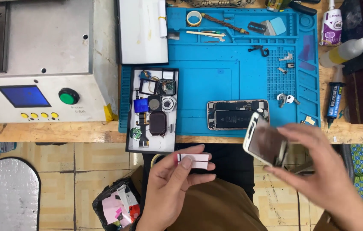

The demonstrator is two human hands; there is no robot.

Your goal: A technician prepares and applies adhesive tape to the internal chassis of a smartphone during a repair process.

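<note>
Head view looking down at a repair counter (pixel 83 131). Left hand (pixel 170 184) is pinching a small white strip with a red end (pixel 193 161) between thumb and fingers, fingers curled round it, held low over the lap, near side of the counter edge. Right hand (pixel 322 171) is gripping a white phone screen panel (pixel 265 140), fingers wrapped on its right edge; panel is blurred and tilted, long axis running from far-left to near-right. Strip's long axis is lying left-right, with the panel just to its right, so the two are near but apart, a gap showing between them. Opened phone body (pixel 237 114) is lying flat on the blue work mat (pixel 233 68), long axis left-right, just far of the panel; right hand is the nearer one to it. Black tray of small parts (pixel 152 109) is sitting at the mat's left, far-left of the left hand. Grey machine with a green button (pixel 40 60) is occupying the far left. Glue bottles (pixel 340 42) are standing at the far right. Bin of scraps (pixel 117 207) is sitting on the floor, near left.
</note>
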